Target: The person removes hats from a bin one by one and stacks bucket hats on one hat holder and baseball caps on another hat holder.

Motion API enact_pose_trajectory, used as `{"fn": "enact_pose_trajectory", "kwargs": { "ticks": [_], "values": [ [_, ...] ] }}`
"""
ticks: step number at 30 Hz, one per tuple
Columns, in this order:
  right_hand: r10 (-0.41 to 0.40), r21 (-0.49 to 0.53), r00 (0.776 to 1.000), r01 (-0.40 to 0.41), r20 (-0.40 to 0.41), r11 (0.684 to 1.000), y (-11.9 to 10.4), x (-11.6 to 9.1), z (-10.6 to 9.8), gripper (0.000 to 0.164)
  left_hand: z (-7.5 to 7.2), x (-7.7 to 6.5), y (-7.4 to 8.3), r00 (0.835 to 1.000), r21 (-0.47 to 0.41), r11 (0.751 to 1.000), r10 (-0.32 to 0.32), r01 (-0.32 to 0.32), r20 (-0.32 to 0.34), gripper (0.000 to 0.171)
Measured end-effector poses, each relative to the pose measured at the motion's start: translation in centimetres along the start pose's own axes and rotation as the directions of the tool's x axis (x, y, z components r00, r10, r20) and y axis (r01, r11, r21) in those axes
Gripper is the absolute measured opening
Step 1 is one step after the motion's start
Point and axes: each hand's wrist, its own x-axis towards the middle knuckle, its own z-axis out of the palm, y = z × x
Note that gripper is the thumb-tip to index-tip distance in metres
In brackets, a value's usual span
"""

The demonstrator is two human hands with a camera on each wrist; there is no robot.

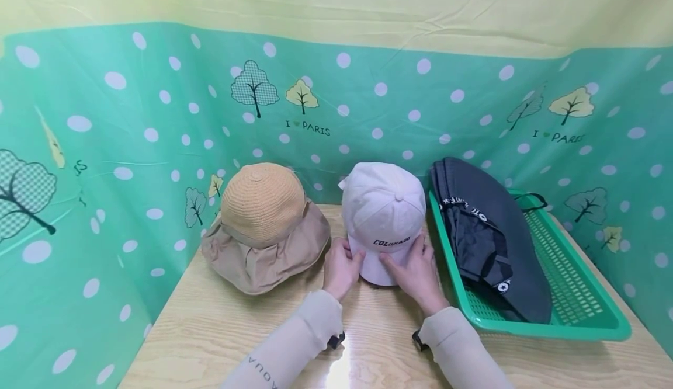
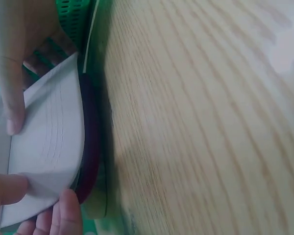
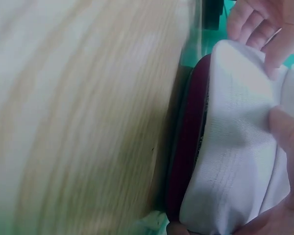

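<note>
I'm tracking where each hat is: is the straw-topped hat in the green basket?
No, the straw-topped hat is on the wooden table, with the white cap between it and the green basket.

Glare on table (image 1: 339, 368); wrist views seemingly hazy.

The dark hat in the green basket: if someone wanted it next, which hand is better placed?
Probably the right hand: it is nearer the dark hat. The left hand is farther off, beyond the white cap; both hands grip the cap's brim.
</note>
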Motion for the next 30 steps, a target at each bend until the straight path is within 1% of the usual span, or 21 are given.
{"fn": "enact_pose_trajectory", "kwargs": {
  "ticks": [4,6,9,12,18,21,24,27,30],
  "values": [
    [-0.008,0.022,1.000,0.007,0.019,1.000,0.0,-0.8,-0.5,0.113,-0.2,0.0,0.0,1.000,-0.020,1.000,0.011,-0.011,-0.010,0.026],
    [-0.024,0.022,0.999,0.024,0.021,0.999,-0.1,-1.4,-0.8,0.106,-0.5,-0.1,0.1,1.000,-0.033,0.999,0.016,-0.016,-0.013,0.024],
    [-0.065,0.019,0.998,0.065,0.008,0.998,-0.3,-2.3,-1.1,0.098,-0.9,-0.1,0.2,1.000,-0.058,0.998,0.014,-0.014,-0.005,0.022],
    [-0.123,0.023,0.992,0.124,-0.009,0.992,-0.6,-3.3,-1.4,0.092,-1.6,-0.2,0.6,1.000,-0.077,0.997,0.030,-0.030,0.004,0.020],
    [-0.222,0.056,0.974,0.224,-0.040,0.973,-1.4,-5.2,-2.3,0.083,-2.5,-0.6,1.5,0.994,-0.080,0.992,0.102,-0.100,0.025,0.019],
    [-0.242,0.081,0.970,0.244,-0.036,0.966,-1.8,-6.2,-2.9,0.079,-3.0,-0.8,1.8,0.989,-0.072,0.988,0.143,-0.140,0.042,0.018],
    [-0.259,0.085,0.966,0.260,-0.024,0.962,-2.1,-7.1,-3.7,0.075,-3.5,-1.1,2.2,0.983,-0.074,0.982,0.177,-0.173,0.055,0.017],
    [-0.283,0.056,0.959,0.283,-0.017,0.957,-2.3,-7.9,-4.7,0.071,-4.0,-1.4,2.8,0.975,-0.080,0.976,0.210,-0.205,0.067,0.017],
    [-0.308,0.014,0.951,0.308,-0.008,0.951,-2.5,-8.4,-5.8,0.066,-4.3,-1.6,3.2,0.964,-0.082,0.966,0.252,-0.245,0.081,0.016]
  ]
}}
